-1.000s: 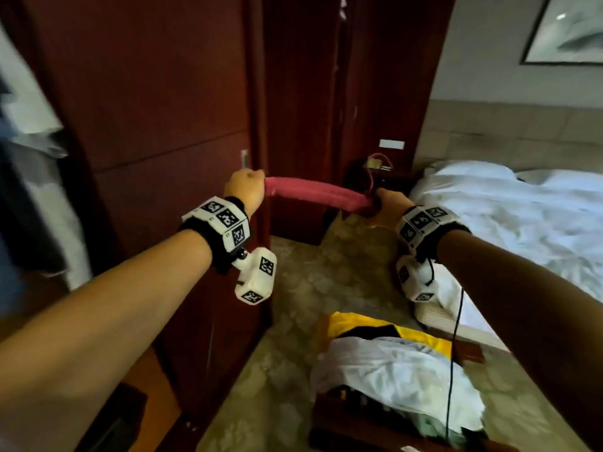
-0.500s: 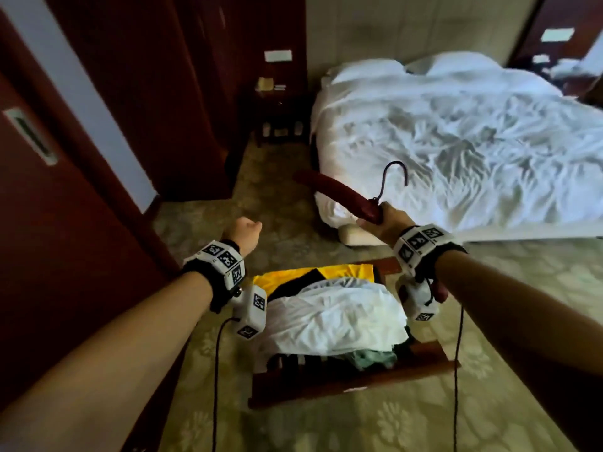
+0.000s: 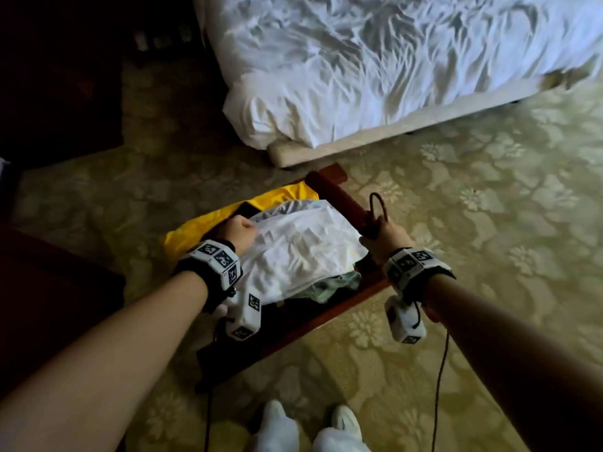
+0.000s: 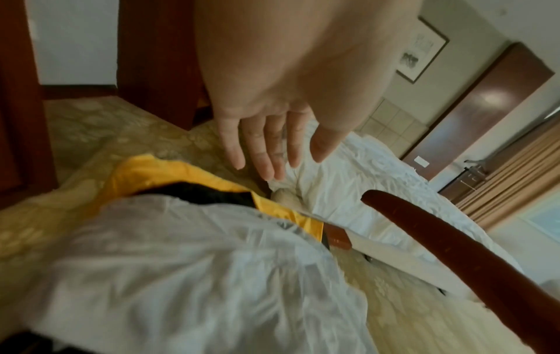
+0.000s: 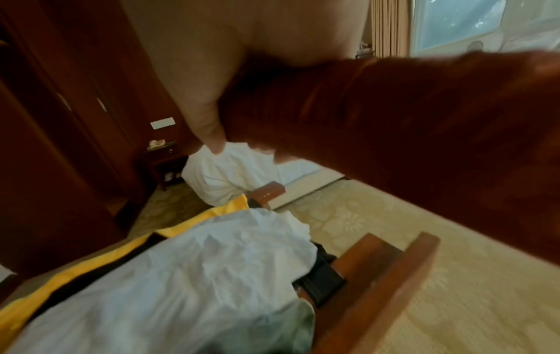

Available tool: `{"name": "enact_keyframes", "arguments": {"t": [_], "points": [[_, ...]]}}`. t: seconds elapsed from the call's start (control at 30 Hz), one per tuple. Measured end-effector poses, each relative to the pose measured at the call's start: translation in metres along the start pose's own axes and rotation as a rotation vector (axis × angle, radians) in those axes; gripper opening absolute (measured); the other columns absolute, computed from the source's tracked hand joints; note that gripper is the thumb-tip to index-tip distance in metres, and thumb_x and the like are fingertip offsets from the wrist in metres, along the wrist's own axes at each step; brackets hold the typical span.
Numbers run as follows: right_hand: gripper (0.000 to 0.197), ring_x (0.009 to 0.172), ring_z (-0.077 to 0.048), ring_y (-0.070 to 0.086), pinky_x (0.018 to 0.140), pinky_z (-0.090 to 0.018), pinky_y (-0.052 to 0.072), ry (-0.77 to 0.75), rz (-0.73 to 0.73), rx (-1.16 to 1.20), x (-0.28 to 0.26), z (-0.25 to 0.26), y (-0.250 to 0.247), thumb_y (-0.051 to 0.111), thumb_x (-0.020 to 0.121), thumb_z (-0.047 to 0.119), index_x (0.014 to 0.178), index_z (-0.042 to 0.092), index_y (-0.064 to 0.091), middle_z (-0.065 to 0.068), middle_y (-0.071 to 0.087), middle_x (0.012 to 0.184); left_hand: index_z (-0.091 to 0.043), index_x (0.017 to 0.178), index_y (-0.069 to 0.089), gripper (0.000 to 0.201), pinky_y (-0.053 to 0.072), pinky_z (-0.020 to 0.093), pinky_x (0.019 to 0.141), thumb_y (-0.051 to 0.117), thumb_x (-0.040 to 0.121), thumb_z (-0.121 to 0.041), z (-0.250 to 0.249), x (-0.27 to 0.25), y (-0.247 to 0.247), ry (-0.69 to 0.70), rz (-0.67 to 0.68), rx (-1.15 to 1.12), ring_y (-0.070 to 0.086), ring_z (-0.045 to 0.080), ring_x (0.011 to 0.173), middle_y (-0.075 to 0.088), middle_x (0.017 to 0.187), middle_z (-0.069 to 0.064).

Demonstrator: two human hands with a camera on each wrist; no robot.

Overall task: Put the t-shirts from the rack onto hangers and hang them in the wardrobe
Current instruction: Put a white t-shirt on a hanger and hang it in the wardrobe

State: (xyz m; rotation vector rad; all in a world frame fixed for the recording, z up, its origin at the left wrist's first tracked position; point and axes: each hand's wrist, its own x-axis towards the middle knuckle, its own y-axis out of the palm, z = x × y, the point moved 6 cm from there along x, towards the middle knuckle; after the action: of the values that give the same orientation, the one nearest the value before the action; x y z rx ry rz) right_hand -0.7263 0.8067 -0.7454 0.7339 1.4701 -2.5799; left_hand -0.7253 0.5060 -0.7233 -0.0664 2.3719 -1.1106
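Below the open left hand (image 4: 266, 134) lies the white t-shirt (image 3: 303, 249), long axis running near-left to far-right; the right hand (image 3: 383, 236), beside it, grips the hanger (image 3: 339, 199)

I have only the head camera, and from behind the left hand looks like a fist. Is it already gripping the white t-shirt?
Observer: No. The left wrist view shows the left hand with its fingers straight, above the far end of the pile where the white t-shirt lies, and nothing is held between them.
Operator: My view hides the right palm. Is the hanger really held?
Observer: Yes. In the right wrist view the right hand's thumb curls round the bar of the wooden hanger.
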Motion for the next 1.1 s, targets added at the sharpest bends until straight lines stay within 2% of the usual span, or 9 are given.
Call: {"name": "enact_keyframes", "arguments": {"t": [0.13, 0.23, 0.4, 0.5, 0.57, 0.67, 0.8, 0.93, 1.1], "points": [[0.049, 0.100, -0.036, 0.060, 0.070, -0.030, 0.037, 0.042, -0.024, 0.048, 0.019, -0.046, 0.038, 0.063, 0.086, 0.033, 0.124, 0.008, 0.047, -0.018, 0.063, 0.111, -0.009, 0.092, 0.057, 0.009, 0.041, 0.031, 0.081, 0.051, 0.092, -0.016, 0.017, 0.015, 0.069, 0.013, 0.079, 0.005, 0.054, 0.027, 0.094, 0.056, 0.098, 0.016], [0.049, 0.101, -0.036, 0.060, 0.075, -0.033, 0.043, 0.087, -0.024, 0.074, 0.029, -0.072, 0.062, 0.062, 0.085, 0.037, 0.123, 0.009, 0.049, -0.018, 0.063, 0.112, -0.007, 0.124, 0.051, 0.034, 0.039, 0.032, 0.094, 0.054, 0.093, -0.021, 0.025, 0.028, 0.108, -0.017, 0.145, 0.008, 0.051, 0.030, 0.115, 0.055, 0.125, 0.013], [0.056, 0.109, -0.039, 0.057, 0.080, -0.037, 0.044, 0.104, -0.002, 0.093, 0.036, -0.097, 0.093, 0.061, 0.088, 0.038, 0.127, 0.004, 0.043, -0.021, 0.059, 0.120, -0.011, 0.137, 0.041, 0.053, 0.039, 0.037, 0.103, 0.058, 0.090, -0.030, 0.040, 0.044, 0.154, -0.006, 0.176, 0.144, 0.044, 0.032, 0.127, 0.043, 0.141, 0.015], [0.063, 0.108, -0.039, 0.057, 0.078, -0.037, 0.043, 0.067, -0.032, 0.095, 0.037, -0.100, 0.103, 0.059, 0.089, 0.035, 0.140, 0.006, 0.034, -0.021, 0.059, 0.119, -0.013, 0.138, 0.041, 0.059, 0.038, 0.037, 0.105, 0.064, 0.086, -0.030, 0.050, 0.049, 0.177, 0.053, 0.207, 0.233, 0.044, 0.034, 0.126, 0.042, 0.140, 0.017], [0.065, 0.106, -0.038, 0.058, 0.078, -0.037, 0.044, 0.059, -0.052, 0.106, 0.039, -0.102, 0.107, 0.060, 0.089, 0.035, 0.142, 0.009, 0.032, -0.022, 0.061, 0.116, -0.015, 0.137, 0.041, 0.060, 0.038, 0.036, 0.104, 0.067, 0.085, -0.027, 0.057, 0.050, 0.187, 0.092, 0.227, 0.253, 0.046, 0.032, 0.124, 0.046, 0.139, 0.013], [0.064, 0.107, -0.039, 0.057, 0.080, -0.040, 0.045, 0.049, -0.051, 0.098, 0.043, -0.105, 0.111, 0.060, 0.089, 0.033, 0.141, 0.007, 0.033, -0.023, 0.060, 0.116, -0.013, 0.132, 0.040, 0.055, 0.045, 0.040, 0.094, 0.065, 0.085, -0.026, 0.069, 0.052, 0.190, 0.110, 0.212, 0.343, 0.056, 0.034, 0.112, 0.057, 0.126, 0.013], [0.064, 0.106, -0.039, 0.056, 0.074, -0.035, 0.042, 0.052, -0.037, 0.062, 0.039, -0.106, 0.112, 0.058, 0.091, 0.034, 0.142, 0.006, 0.030, -0.023, 0.060, 0.115, -0.018, 0.124, 0.046, 0.044, 0.048, 0.040, 0.089, 0.062, 0.084, -0.026, 0.085, 0.043, 0.188, 0.066, 0.196, 0.326, 0.059, 0.035, 0.105, 0.060, 0.119, 0.016], [0.059, 0.110, -0.036, 0.056, 0.083, -0.038, 0.046, 0.080, 0.058, 0.045, 0.039, -0.099, 0.106, 0.060, 0.089, 0.034, 0.135, 0.005, 0.038, -0.020, 0.059, 0.119, -0.018, 0.116, 0.054, 0.029, 0.048, 0.037, 0.084, 0.053, 0.087, -0.020, 0.082, 0.034, 0.171, 0.101, 0.156, 0.272, 0.060, 0.035, 0.102, 0.063, 0.116, 0.015], [0.054, 0.109, -0.033, 0.058, 0.086, -0.037, 0.049, 0.055, 0.105, 0.042, 0.032, -0.066, 0.087, 0.065, 0.085, 0.036, 0.129, 0.008, 0.047, -0.016, 0.060, 0.120, -0.010, 0.114, 0.057, 0.025, 0.046, 0.040, 0.086, 0.052, 0.090, -0.016, 0.058, 0.026, 0.120, 0.130, 0.124, 0.219, 0.056, 0.038, 0.106, 0.061, 0.119, 0.019]]}}
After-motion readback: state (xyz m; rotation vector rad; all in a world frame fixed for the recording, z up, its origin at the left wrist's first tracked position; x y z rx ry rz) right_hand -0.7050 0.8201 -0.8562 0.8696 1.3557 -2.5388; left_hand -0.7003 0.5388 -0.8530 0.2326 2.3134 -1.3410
